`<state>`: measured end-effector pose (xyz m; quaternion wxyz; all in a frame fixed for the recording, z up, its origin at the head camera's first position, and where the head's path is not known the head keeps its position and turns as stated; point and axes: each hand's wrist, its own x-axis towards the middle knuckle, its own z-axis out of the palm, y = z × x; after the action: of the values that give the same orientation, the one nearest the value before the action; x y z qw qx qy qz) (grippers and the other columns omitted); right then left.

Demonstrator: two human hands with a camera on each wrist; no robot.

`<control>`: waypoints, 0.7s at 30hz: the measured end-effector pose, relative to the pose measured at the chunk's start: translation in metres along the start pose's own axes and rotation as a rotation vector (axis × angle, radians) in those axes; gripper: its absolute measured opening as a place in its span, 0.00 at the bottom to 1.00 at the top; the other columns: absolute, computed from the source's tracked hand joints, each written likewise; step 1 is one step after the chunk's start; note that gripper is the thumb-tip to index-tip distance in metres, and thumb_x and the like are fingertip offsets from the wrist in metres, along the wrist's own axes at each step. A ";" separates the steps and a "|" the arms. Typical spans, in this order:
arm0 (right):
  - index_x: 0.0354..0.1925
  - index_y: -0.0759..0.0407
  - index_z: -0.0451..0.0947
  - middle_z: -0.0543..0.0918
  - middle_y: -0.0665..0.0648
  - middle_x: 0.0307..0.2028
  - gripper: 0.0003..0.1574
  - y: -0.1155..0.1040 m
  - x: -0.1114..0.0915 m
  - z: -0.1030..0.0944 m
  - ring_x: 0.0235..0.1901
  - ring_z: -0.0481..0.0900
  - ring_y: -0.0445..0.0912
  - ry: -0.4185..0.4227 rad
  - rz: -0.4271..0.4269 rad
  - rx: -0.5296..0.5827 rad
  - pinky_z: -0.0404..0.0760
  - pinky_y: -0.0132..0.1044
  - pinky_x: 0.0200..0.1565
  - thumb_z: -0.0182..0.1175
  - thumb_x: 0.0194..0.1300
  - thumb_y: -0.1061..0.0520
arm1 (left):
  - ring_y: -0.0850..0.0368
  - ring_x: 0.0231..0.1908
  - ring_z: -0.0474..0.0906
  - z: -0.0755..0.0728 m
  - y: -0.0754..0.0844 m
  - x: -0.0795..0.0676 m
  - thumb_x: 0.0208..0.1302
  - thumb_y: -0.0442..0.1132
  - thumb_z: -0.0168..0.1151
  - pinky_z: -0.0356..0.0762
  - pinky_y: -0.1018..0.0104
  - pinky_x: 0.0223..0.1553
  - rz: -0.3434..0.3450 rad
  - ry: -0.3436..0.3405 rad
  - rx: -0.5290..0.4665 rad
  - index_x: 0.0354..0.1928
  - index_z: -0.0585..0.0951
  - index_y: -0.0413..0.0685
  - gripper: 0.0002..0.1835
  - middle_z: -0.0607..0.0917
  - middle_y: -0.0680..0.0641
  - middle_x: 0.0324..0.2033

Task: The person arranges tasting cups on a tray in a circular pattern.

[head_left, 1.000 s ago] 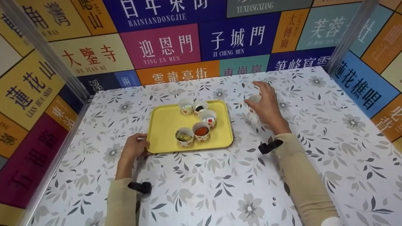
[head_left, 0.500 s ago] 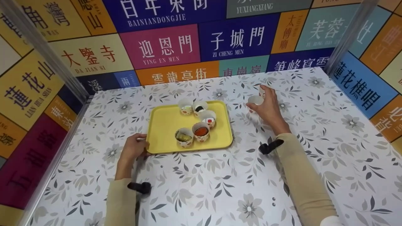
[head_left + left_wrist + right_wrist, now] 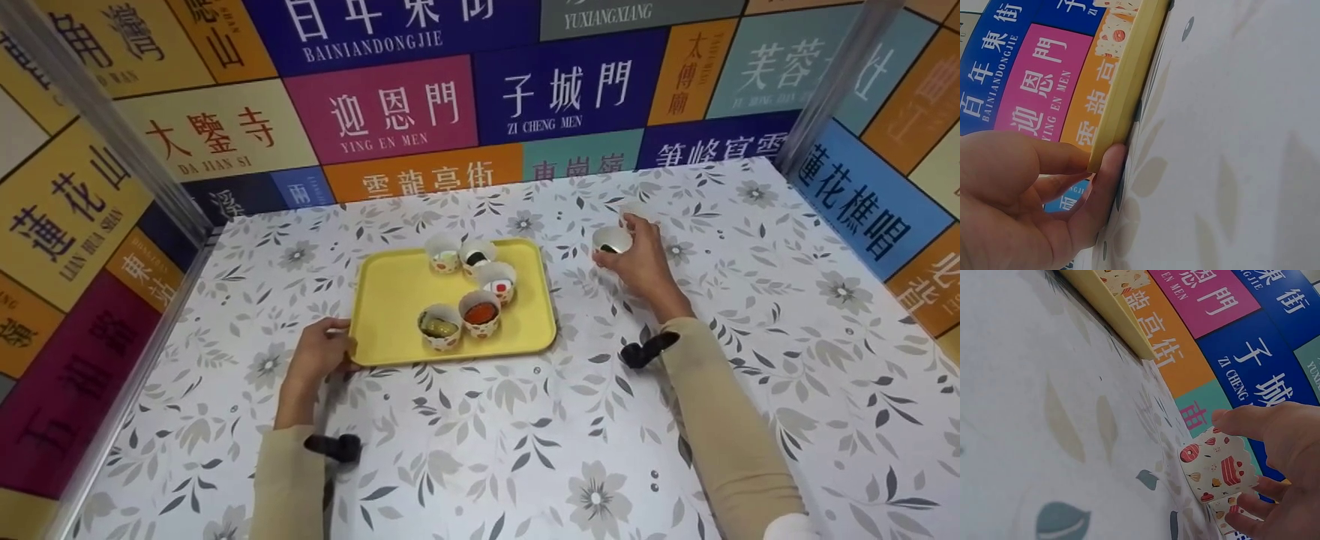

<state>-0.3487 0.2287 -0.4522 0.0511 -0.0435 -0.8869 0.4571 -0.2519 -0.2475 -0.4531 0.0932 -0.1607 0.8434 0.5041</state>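
My left hand (image 3: pixel 321 351) pinches the left edge of a yellow tray (image 3: pixel 386 307), its thumb on top and fingers beneath, as the left wrist view shows. Several paper cups stand on the tray; one holds an orange-topped sushi-like piece (image 3: pixel 481 313), another a yellow-green one (image 3: pixel 439 327). To the right of the tray, my right hand (image 3: pixel 645 259) grips a paper cup (image 3: pixel 609 238) between thumb and fingers. Something dark shows inside this cup. Cakes and doughnuts are printed on its wall (image 3: pixel 1219 464). A second printed cup (image 3: pixel 1220 511) is close behind, partly covered by my fingers.
A white tablecloth (image 3: pixel 480 450) with grey leaves and flowers covers the table. Behind rises a wall of coloured panels (image 3: pixel 382 112) with Chinese lettering. Clear upright strips (image 3: pixel 836 90) stand at the table's back corners.
My right hand has drawn its wide-spread thumb and fingers in around the cup and come slightly nearer me. The cup's dark content now shows. The left hand and tray have stayed put.
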 end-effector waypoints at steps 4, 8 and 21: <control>0.78 0.60 0.49 0.56 0.69 0.74 0.56 0.002 -0.002 0.000 0.72 0.60 0.60 -0.043 0.039 0.027 0.60 0.53 0.75 0.69 0.63 0.55 | 0.59 0.30 0.82 0.001 0.000 0.001 0.67 0.30 0.52 0.85 0.69 0.30 0.002 0.005 0.001 0.65 0.72 0.34 0.24 0.79 0.31 0.54; 0.77 0.61 0.49 0.55 0.68 0.74 0.53 0.004 -0.002 0.000 0.67 0.64 0.58 -0.055 0.049 0.036 0.62 0.52 0.74 0.67 0.64 0.57 | 0.59 0.30 0.82 0.000 0.000 0.001 0.68 0.30 0.52 0.86 0.68 0.30 -0.010 -0.004 -0.010 0.66 0.71 0.34 0.25 0.78 0.31 0.55; 0.77 0.62 0.50 0.66 0.67 0.70 0.49 0.010 -0.003 0.004 0.63 0.68 0.55 -0.046 0.046 0.066 0.66 0.49 0.69 0.65 0.66 0.60 | 0.60 0.28 0.82 0.002 0.000 0.001 0.66 0.30 0.52 0.85 0.69 0.29 -0.004 0.012 -0.016 0.66 0.72 0.34 0.25 0.79 0.31 0.56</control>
<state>-0.3463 0.2313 -0.4630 0.0214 -0.0517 -0.8710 0.4880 -0.2526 -0.2463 -0.4545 0.0880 -0.1660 0.8396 0.5097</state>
